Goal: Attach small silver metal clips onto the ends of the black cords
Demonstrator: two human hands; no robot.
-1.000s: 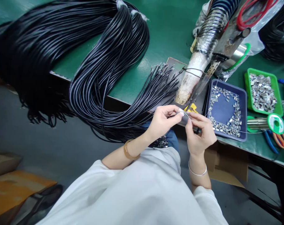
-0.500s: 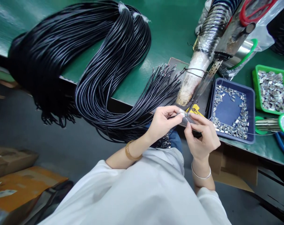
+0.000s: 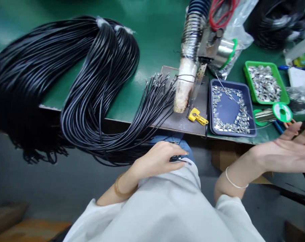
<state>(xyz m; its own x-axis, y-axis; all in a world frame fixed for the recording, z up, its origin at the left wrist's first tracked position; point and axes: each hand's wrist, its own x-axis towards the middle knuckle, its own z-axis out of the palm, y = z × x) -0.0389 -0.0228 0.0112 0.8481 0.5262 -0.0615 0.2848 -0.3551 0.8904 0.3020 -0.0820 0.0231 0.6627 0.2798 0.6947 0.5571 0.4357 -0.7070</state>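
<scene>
My left hand [image 3: 160, 159] is low over my lap, below the bench edge, with its fingers curved round black cable ends [image 3: 176, 158]. One thin end pokes out past the thumb. More black cables [image 3: 112, 143] lie in a long bundle that loops off the bench edge and passes beside this hand. Out at the right edge of the view, my right hand [image 3: 288, 156] has its palm turned up and its fingers spread, with nothing in it. Some of its fingertips are cut off by the frame. Closest to it is a solder wire spool [image 3: 282, 112] with green rims.
A blue tray [image 3: 228, 109] holds small metal pieces, as does a green basket [image 3: 264, 84] behind it. On the brown board [image 3: 165, 122] lies a yellow clip [image 3: 198, 116], near a foil-wrapped hose [image 3: 184, 87] and a soldering iron [image 3: 199, 77]. Another solder spool [image 3: 224, 53] stands behind.
My hands were together at the board's edge, working on a cable end. They have parted: the left came down to my lap, the right swung far right and opened. The view has shifted right.
</scene>
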